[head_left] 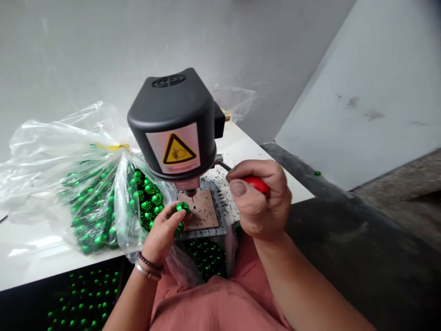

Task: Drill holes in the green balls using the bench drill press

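Between the thumb and fingers of my left hand (pixel 161 234) is a shiny green ball (pixel 183 208), held at the left of the drill bit. A second green ball (pixel 178 229) shows just under it, against my fingers. My right hand (pixel 263 200) is wrapped round the red knob (pixel 257 185) of a lever on the black drill press (pixel 172 119). The thin bit (pixel 193 199) points down over a brown board (pixel 206 209) with a small hole, which lies on the grey metal base (pixel 222 216).
A clear plastic bag (pixel 62 142) of several green balls, tied with yellow, lies on the white table (pixel 37 257) at left. Dark shavings litter the table right of the base. More green balls (pixel 206 257) are below the table edge. One green ball (pixel 317 173) lies on the floor.
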Demonstrator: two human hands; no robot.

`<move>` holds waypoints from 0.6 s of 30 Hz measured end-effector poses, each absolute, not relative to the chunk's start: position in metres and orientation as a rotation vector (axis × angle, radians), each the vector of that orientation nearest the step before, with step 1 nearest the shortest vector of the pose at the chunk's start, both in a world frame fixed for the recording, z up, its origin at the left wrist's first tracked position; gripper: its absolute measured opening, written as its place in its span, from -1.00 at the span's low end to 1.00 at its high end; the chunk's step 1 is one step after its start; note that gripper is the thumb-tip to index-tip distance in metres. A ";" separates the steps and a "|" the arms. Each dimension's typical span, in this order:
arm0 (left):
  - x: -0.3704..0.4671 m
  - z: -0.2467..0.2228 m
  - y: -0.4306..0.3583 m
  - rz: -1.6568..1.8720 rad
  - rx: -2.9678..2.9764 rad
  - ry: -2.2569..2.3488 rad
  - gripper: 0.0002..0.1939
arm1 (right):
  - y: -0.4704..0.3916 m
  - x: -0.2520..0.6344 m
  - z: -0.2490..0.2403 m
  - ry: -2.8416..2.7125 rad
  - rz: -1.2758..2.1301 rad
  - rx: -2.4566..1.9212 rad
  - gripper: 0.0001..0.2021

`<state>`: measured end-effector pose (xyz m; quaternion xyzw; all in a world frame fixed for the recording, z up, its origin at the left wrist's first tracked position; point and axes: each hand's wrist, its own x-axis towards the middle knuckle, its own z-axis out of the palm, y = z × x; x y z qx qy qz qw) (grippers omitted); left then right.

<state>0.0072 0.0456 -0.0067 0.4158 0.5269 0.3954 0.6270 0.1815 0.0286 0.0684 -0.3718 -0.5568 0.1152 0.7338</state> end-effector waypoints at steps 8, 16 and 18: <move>0.016 -0.013 0.063 0.621 1.548 1.584 -0.54 | 0.024 0.187 0.070 -1.315 0.191 -0.873 -0.91; 0.026 -0.012 0.066 0.542 1.777 1.668 -0.66 | 0.024 0.190 0.069 -1.348 0.198 -0.844 -0.91; 0.029 -0.013 0.066 0.493 1.844 1.704 -0.67 | 0.023 0.190 0.069 -1.348 0.202 -0.843 -0.90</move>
